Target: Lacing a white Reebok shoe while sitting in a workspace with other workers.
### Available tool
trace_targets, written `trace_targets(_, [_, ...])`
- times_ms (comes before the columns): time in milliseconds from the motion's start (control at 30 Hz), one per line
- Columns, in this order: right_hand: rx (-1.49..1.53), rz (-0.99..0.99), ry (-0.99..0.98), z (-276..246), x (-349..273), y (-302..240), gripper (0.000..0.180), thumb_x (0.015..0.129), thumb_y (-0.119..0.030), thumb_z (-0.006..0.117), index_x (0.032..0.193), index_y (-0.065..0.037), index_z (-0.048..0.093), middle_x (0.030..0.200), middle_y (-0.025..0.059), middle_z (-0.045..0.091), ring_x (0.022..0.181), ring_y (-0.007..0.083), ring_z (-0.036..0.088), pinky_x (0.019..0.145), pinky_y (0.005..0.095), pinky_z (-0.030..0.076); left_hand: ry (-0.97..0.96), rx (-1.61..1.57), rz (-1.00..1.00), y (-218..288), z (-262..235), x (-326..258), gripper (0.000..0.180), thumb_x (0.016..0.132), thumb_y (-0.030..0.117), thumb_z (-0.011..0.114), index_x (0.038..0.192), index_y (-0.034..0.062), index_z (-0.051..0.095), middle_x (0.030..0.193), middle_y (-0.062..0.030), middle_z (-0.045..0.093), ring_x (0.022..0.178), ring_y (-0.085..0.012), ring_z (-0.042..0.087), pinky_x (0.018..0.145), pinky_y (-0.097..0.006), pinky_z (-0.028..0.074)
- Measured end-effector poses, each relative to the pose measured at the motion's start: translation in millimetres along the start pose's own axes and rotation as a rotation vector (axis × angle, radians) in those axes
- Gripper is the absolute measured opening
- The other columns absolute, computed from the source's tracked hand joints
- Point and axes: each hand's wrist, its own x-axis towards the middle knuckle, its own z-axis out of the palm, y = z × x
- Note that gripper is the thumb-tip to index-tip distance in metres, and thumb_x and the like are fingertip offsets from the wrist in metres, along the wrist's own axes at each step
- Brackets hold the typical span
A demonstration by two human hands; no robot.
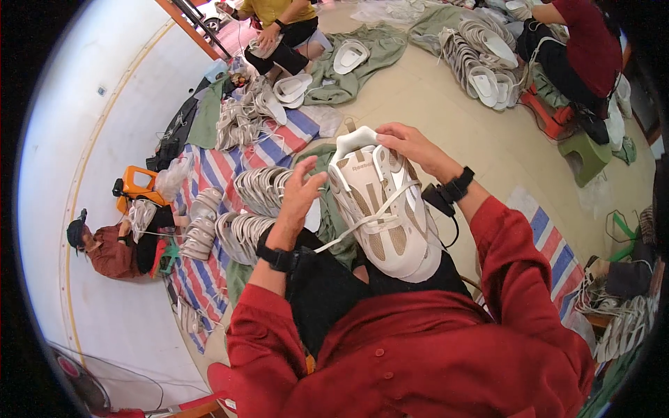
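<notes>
Left hand (301,195) hangs half open beside the shoe (376,216), can't tell if it's touching. Shoe's over the lap (446,277), underside totally hidden. Right hand (412,148) pinches its collar (357,139), some fingers kinda out of sight.

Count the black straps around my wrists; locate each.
2: one black band-shaped strap around the wrist of the bare left hand, another strap around that of the right hand. Any under the long red sleeves would be hidden.
</notes>
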Motion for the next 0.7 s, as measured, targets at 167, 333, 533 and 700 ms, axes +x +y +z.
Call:
trace_targets(167, [-0.076,0.15,-0.16,-1,40,-4,0.039,0.084,-0.023,0.065,0.115,0.001,0.064,0.098,0.0056,0.065,0.088,0.0134,0.059,0.075,0.0264,0.048,-0.137,-0.266,-0.255,-5,14,3,0.053,0.088,0.036,0.059,0.133,0.009,0.05,0.12,-0.0071,0.056,0.11,-0.0187,0.052,0.085,-0.04,0.048])
trace_targets(333, [-0.114,0.188,-0.241,6,53,-14,0.039,0.076,-0.018,0.066,0.112,-0.004,0.067,0.078,-0.0014,0.063,0.06,0.0061,0.053,0.05,0.0219,0.041,-0.087,-0.191,-0.17,14,0,-4,0.046,0.088,0.029,0.059,0.127,0.0055,0.054,0.114,-0.0062,0.06,0.101,-0.0173,0.056,0.082,-0.037,0.052])
trace_targets(533, [-0.082,0.236,-0.354,10,70,-5,0.041,0.083,-0.017,0.064,0.123,-0.007,0.064,0.089,-0.0018,0.064,0.069,0.0055,0.055,0.057,0.0208,0.044,-0.085,-0.236,-0.146,-6,-14,-23,0.04,0.092,0.03,0.057,0.124,0.0065,0.056,0.118,-0.0022,0.06,0.105,-0.0148,0.058,0.081,-0.036,0.05])
trace_targets(700, [-0.028,0.112,-0.563,9,82,-6,0.038,0.086,-0.015,0.062,0.123,-0.004,0.062,0.104,0.0012,0.066,0.09,0.008,0.057,0.08,0.0234,0.047,-0.081,-0.243,-0.109,-9,-15,-39,0.033,0.093,0.02,0.056,0.123,0.005,0.056,0.119,-0.0039,0.06,0.105,-0.0142,0.058,0.082,-0.032,0.052])
